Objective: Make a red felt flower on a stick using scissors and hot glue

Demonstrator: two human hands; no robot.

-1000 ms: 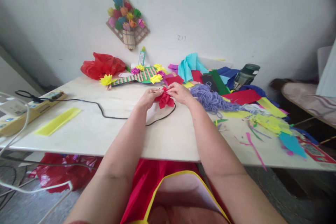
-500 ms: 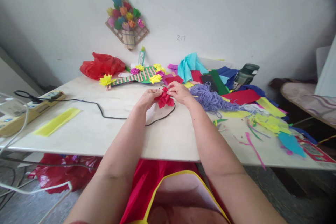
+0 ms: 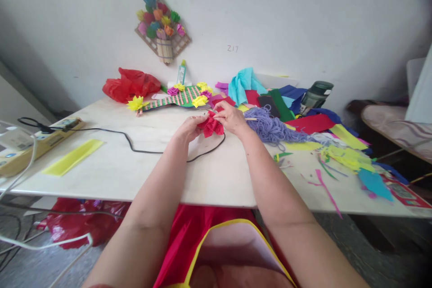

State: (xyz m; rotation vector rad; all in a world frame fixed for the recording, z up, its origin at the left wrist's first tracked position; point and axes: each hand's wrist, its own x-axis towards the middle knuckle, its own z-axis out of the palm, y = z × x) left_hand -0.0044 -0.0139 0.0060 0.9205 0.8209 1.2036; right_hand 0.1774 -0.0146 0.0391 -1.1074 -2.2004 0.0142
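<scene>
A crumpled red paper flower [image 3: 211, 126] is held just above the pale table [image 3: 216, 175], between both hands. My left hand [image 3: 189, 128] pinches its left side with closed fingers. My right hand [image 3: 232, 119] grips its right side, and a thin wooden stick [image 3: 251, 119] pokes out of that hand toward the purple yarn [image 3: 272, 128]. A black cable [image 3: 135, 144] loops on the table right under the flower.
A green woven mat with yellow and pink paper flowers [image 3: 182, 96], a glue bottle [image 3: 182, 73] and a red plastic bag [image 3: 131, 84] lie behind. Coloured paper scraps [image 3: 344, 153] and a dark flask [image 3: 315, 94] fill the right side. A yellow strip [image 3: 73, 156] and power strip [image 3: 37, 141] sit left.
The red flower has been bunched tighter between the hands and lifted slightly. My right hand has shifted a little up, and the stick now shows at its right.
</scene>
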